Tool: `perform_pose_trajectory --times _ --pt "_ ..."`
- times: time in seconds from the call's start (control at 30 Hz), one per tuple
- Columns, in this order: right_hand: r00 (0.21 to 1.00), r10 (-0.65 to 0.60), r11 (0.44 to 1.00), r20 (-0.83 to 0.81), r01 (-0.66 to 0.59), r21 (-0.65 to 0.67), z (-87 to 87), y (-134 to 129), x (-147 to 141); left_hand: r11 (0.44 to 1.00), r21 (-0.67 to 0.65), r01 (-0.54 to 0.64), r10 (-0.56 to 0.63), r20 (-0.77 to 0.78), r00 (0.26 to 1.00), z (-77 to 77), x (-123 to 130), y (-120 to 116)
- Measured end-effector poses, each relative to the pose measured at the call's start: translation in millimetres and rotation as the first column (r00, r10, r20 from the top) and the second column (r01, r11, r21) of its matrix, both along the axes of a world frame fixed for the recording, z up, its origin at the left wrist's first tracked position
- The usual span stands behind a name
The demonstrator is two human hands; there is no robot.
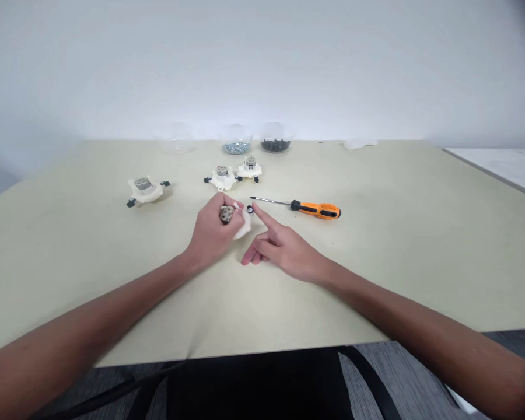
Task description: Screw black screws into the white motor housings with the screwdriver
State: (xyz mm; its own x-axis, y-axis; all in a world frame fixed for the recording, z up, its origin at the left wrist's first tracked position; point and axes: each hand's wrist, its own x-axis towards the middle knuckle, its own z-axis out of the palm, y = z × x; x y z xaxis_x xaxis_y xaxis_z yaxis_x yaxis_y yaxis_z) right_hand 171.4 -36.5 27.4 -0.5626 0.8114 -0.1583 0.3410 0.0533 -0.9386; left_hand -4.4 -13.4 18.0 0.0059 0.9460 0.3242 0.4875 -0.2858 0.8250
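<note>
Thumb and fingers of my left hand (212,234) pinch a white moulded plastic bracket (244,228) with a round grey metal motor (226,214) set in it, just above the pale cream worktop (402,256), in the middle before me. My right hand (291,254) has its index finger stretched out, the tip at a small black fitting with a bright silvery centre (250,209) at the bracket's 1 o'clock side; whether it presses, I cannot tell. Its other fingers are bent.

From the bracket, a screwdriver with an orange-and-black handle (317,210) lies toward 2 to 3 o'clock, tip pointing left. Similar white motor assemblies rest at 10 o'clock (145,191), between 11 and 12 (221,178), and 12 (249,170). Farther back, a clear bowl of silvery-blue bits (236,148) stands at 12, and a clear bowl of black pieces (275,145) at 1.
</note>
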Motion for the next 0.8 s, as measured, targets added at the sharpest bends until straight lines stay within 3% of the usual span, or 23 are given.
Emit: perform_pose_trajectory --times 0.17,0.33,0.67,0.73,0.8 --pt "0.998 -0.029 1.0 -0.051 0.029 0.0 3.0 7 5 0.991 0.093 0.093 -0.086 -0.079 0.993 3.0 0 2" --pt "0.99 -0.137 0.989 -0.027 0.139 0.056 -0.4 16 9 0.96 0.165 0.227 -0.176 -0.274 0.945 -1.8 -2 11" --pt "0.961 -0.233 0.961 0.147 0.205 0.185 -1.1 19 18 0.977 0.127 0.174 -0.128 -0.309 0.942 -7.0 2 17" --pt "0.948 -0.269 0.93 0.169 0.21 0.301 7.9 12 22 0.978 0.067 0.195 -0.165 -0.314 0.935 -10.0 2 19" --pt "0.925 -0.367 0.816 0.095 0.271 0.511 21.9 -2 31 0.974 0.003 0.227 -0.218 -0.266 0.939 -10.5 1 20"
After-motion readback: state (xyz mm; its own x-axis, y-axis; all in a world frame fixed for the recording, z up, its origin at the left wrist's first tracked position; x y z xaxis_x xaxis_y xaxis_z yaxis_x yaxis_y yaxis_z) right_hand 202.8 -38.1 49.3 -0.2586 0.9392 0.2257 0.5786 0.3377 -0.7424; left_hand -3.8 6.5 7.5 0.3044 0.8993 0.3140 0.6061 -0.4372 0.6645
